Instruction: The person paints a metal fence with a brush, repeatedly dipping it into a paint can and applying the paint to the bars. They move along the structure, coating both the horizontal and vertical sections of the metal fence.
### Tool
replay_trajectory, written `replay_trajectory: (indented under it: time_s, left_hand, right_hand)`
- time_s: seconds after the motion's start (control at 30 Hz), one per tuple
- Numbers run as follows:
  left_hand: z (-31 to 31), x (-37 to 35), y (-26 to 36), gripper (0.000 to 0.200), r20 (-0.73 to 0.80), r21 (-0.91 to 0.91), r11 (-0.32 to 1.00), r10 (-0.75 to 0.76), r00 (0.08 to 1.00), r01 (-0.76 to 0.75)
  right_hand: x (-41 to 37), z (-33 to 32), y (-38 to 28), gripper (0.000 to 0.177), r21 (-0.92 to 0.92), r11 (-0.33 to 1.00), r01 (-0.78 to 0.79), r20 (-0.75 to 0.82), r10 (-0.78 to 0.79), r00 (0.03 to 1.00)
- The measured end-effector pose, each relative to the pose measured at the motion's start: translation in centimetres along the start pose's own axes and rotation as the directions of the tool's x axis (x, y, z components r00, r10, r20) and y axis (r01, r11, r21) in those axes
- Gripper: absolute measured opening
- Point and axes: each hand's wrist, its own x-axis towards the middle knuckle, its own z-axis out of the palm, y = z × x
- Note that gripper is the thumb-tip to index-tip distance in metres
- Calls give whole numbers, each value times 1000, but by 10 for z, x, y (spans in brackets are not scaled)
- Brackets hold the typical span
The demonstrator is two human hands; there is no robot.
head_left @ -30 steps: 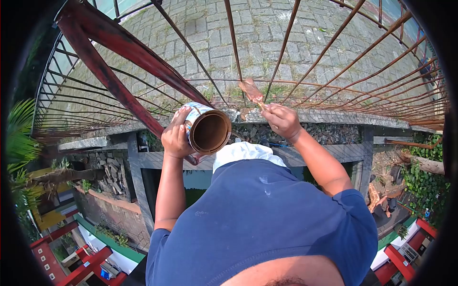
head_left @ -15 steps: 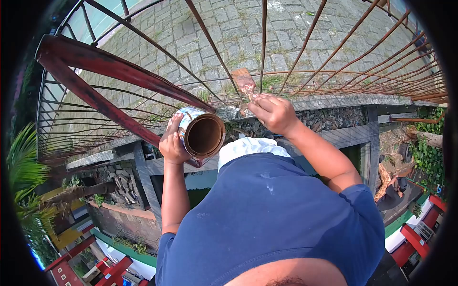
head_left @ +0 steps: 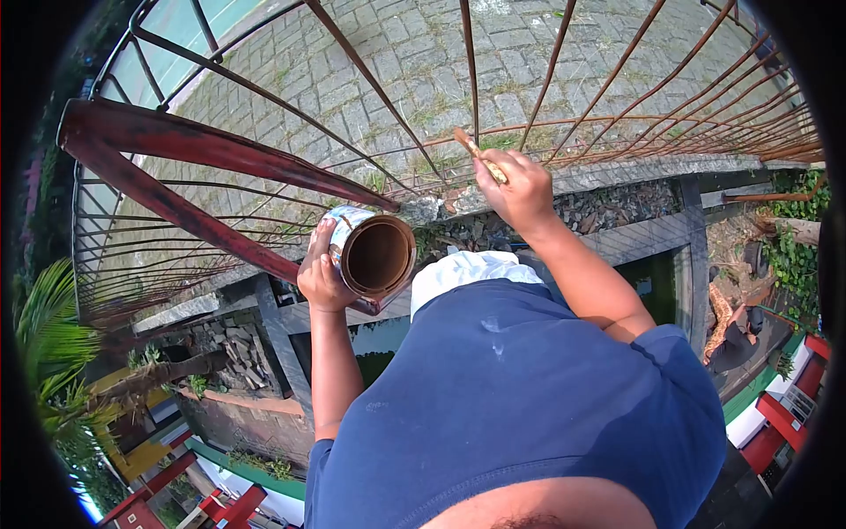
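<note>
My left hand point(head_left: 324, 271) is wrapped round the side of an open paint can point(head_left: 352, 231), whose mouth faces up and shows brown inside. Streaks of brown run over its pale printed label. In my right hand point(head_left: 520, 191) a paintbrush point(head_left: 493, 169) is gripped by its handle, bristles pointing up and left and stained reddish brown. The bristle end is close to the rusty horizontal rod point(head_left: 608, 121) low on the fence and overlaps the bars' area in this view.
A dark red metal post with a slanting brace point(head_left: 220, 150) stands at the left. Thin fence bars point(head_left: 361, 66) rise in front of the paving point(head_left: 423, 75). Below lie a concrete ledge point(head_left: 617, 179), rubble and dark water point(head_left: 652, 286). Another person point(head_left: 736, 344) is at the far right.
My right hand has turned the brush from its broad face to its narrow edge and shifted slightly right. My left hand keeps the can in nearly the same place. The view has shifted a little.
</note>
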Motion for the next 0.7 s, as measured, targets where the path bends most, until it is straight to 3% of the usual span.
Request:
replay_trajectory:
  time_s: [0.1,0.23,0.37,0.47,0.5,0.63,0.7]
  left_hand:
    - [0,-1,-1,97,-10,-10,1000,5,1000,-5]
    - [0,-5,-3,93,5,-25,1000,11,1000,-11]
    - [-2,4,-1,94,5,-5,1000,21,1000,-21]
    - [1,0,0,94,9,-22,1000,17,1000,-16]
    - [1,0,-1,95,9,-20,1000,14,1000,-14]
    - [0,-1,-2,98,32,-10,1000,8,999,-7]
    - [0,-6,-2,101,38,-5,1000,-1,999,1]
  right_hand:
    - [-3,7,-7,12,154,988,-26,-49,33,998]
    - [-14,18,6,12,-12,1000,-2,-32,1,999]
    - [-20,-3,6,17,-92,984,156,-9,-157,988]
    - [-29,7,-6,16,-140,962,235,181,-209,961]
    - [-31,11,-11,16,-46,969,243,173,-232,957]
    - [-28,14,-10,17,-43,970,239,4,-239,971]
    - [-25,13,-6,19,-122,973,196,178,-173,969]
